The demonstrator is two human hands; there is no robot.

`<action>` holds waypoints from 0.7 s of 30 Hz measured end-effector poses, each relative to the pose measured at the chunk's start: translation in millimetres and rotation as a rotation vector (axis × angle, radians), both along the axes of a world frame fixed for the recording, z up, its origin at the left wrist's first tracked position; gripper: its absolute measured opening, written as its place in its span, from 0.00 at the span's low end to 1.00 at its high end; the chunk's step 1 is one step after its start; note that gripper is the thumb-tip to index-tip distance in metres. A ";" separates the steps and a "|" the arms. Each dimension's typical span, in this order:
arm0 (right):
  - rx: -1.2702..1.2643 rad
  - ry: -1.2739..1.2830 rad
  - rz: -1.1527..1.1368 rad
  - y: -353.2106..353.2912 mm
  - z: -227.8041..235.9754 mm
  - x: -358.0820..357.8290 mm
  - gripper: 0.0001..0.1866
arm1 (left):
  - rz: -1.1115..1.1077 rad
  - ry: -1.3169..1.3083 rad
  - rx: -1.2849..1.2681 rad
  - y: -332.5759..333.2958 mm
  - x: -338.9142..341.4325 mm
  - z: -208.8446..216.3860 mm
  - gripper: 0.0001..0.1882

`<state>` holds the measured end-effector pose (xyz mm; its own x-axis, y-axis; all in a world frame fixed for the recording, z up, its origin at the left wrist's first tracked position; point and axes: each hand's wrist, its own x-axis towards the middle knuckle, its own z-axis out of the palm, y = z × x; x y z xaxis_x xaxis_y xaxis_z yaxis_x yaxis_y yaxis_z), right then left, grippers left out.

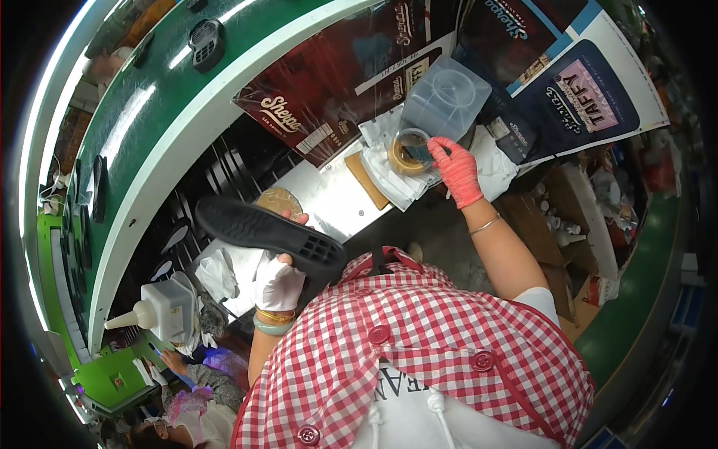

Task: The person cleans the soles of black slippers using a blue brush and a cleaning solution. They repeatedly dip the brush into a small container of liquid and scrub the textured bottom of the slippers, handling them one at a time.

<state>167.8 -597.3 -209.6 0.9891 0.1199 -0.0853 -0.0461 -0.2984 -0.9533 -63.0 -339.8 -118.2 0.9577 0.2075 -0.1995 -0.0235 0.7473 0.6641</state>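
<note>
My left hand [278,284], in a white glove with bare fingertips, grips a black shoe sole [262,229]. The sole is tilted, with its heel grid showing near my apron. My right hand [458,172] wears a coral-red glove. Its fingers are pinched together at the rim of a clear cup [401,159] holding amber stuff. What they hold, if anything, is too small to make out. Behind the cup a translucent plastic tub [447,93] lies tipped on white cloths [400,183]. Past the sole, a round tan disc [279,200] sits on the bench, partly hidden by my fingers.
A brown pad [366,181] lies on the metal bench [329,200]. Printed cardboard panels [314,97] stand behind. A curved green conveyor [123,131] carries black soles [206,45]. At left is a white nozzle bottle [161,313]; at right, cardboard boxes [550,224]. Another person [198,419] is lower left.
</note>
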 end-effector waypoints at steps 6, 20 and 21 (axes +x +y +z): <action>0.097 0.035 -0.024 -2.1 1.3 2.4 0.18 | 0.109 0.016 0.482 -15.0 14.6 -18.8 0.38; 0.306 0.233 0.011 -12.8 -9.8 2.9 0.15 | 0.289 -0.019 1.456 -18.8 26.3 -76.3 0.31; 0.349 0.289 -0.018 -14.4 -0.7 -1.0 0.14 | 0.272 -0.059 1.537 -16.8 29.5 -69.2 0.31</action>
<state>166.9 -611.7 -210.4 0.9329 0.1735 -0.3155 -0.3271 0.0420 -0.9441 -33.4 -356.7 -187.4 0.8572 0.3315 0.3941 -0.0930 -0.6531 0.7515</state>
